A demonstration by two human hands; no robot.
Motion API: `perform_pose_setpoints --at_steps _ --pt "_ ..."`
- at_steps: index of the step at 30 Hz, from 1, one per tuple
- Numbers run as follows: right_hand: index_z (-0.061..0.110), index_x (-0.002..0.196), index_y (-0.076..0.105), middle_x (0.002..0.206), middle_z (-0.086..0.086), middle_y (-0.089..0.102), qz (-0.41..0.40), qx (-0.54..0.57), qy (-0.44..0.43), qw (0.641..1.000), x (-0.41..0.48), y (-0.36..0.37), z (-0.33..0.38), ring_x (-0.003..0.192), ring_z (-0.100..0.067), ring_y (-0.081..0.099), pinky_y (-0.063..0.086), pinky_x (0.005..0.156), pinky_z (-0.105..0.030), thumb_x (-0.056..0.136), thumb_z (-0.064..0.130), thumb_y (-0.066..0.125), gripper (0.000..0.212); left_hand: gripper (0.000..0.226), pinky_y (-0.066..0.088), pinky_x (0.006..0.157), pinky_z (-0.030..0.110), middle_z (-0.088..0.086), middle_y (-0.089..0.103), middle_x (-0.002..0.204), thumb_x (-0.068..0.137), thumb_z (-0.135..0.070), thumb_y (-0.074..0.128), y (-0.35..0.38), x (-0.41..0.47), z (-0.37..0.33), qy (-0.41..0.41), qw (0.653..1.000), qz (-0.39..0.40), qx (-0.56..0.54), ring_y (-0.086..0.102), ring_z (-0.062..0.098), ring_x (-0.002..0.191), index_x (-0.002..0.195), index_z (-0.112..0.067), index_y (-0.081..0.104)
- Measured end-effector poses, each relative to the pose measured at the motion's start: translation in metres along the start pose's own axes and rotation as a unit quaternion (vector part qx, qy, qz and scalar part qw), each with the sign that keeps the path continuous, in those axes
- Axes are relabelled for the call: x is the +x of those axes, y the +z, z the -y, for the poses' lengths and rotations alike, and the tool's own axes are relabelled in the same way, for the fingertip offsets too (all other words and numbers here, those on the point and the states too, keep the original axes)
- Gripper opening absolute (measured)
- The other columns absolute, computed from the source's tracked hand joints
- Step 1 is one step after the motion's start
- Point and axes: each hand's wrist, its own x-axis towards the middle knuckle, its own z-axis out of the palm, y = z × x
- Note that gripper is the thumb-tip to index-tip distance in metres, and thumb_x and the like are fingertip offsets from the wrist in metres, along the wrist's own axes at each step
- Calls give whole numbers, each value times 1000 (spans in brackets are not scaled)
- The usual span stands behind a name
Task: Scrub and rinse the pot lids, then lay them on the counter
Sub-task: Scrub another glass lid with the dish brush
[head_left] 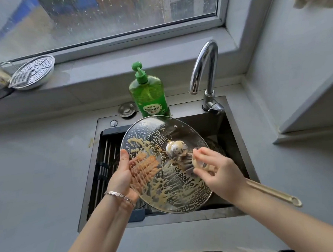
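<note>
Two hands were seen over a dark sink (186,218) set into a grey counter (38,171), with a glass lid (162,130) held between them at the centre of the frame. The only writing was on the label of a green pump bottle (148,92) just behind the sink, where white Chinese characters were printed on a green band, too small to be read with certainty. No brand could be made out elsewhere.

The lid was tilted above the basin and streaked with yellowish suds. Its left edge was gripped by the left hand (124,174), the thumb laid over the rim and the fingers visible through the glass from beneath. A silver bracelet (119,195) was worn on that wrist. The right hand (220,173) was closed around a dark scrubber (185,163), which was pressed to the glass just below the round knob (177,148).

A chrome faucet (205,66) was arched over the back right of the sink, and a brass-coloured handle (273,193) projected toward the lower right. A perforated steamer plate (33,72) was propped on the windowsill at upper left.
</note>
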Motion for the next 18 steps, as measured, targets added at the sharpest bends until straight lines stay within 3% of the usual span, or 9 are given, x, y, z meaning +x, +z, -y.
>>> perform_pose_setpoints --at_steps 2,5,7,8,10,12,13,18 --pt "17 130 54 116 17 56 2 -30 108 994 13 -8 -23 102 -11 58 48 87 -24 88 21 62 43 56 51 72 46 16 72 88 90 -56 39 -1 2 1 -10 1000 -1 2 65 32 89 97 -6 64" --pt "14 141 39 130 -9 54 -18 -67 235 969 29 -20 -42 112 -23 53 41 90 -29 91 34 55 55 56 51 71 46 20 69 99 91 -53 40 3 5 1 -34 999 -2 4 65 33 90 104 -4 63" --pt "13 143 33 118 -8 56 -42 -10 234 971 34 -24 -33 101 -19 53 42 85 -28 83 42 64 74 54 53 68 45 20 70 97 92 -51 41 7 8 0 -46 999 7 11 67 33 86 105 -4 63" --pt "14 139 39 110 -3 59 -43 24 225 973 36 -27 -25 97 -16 55 45 83 -28 76 46 70 77 53 54 65 44 20 71 93 92 -51 41 10 10 1 -48 999 16 20 69 32 81 103 -4 63" --pt "22 113 59 93 9 65 -7 61 190 980 37 -30 -6 88 -7 61 50 76 -20 62 46 80 59 54 58 56 39 17 72 81 93 -52 38 13 13 1 -49 997 39 45 71 28 68 96 -4 63" --pt "32 89 60 80 21 63 55 37 151 986 34 -27 4 77 9 57 43 64 -4 58 36 86 41 55 58 51 36 15 72 71 94 -52 36 16 17 -2 -57 993 66 75 70 25 58 91 -5 63" --pt "33 86 60 78 22 63 72 29 134 988 32 -25 6 75 13 56 41 63 -3 57 34 87 39 55 57 54 35 13 71 68 93 -53 36 18 19 -6 -64 990 77 95 69 24 56 89 -5 63" --pt "24 94 68 90 10 70 94 40 112 988 32 -19 4 87 2 62 49 79 -18 60 32 85 40 49 54 66 35 7 67 60 94 -49 40 20 35 -30 -85 970 99 203 66 21 53 76 -9 59"
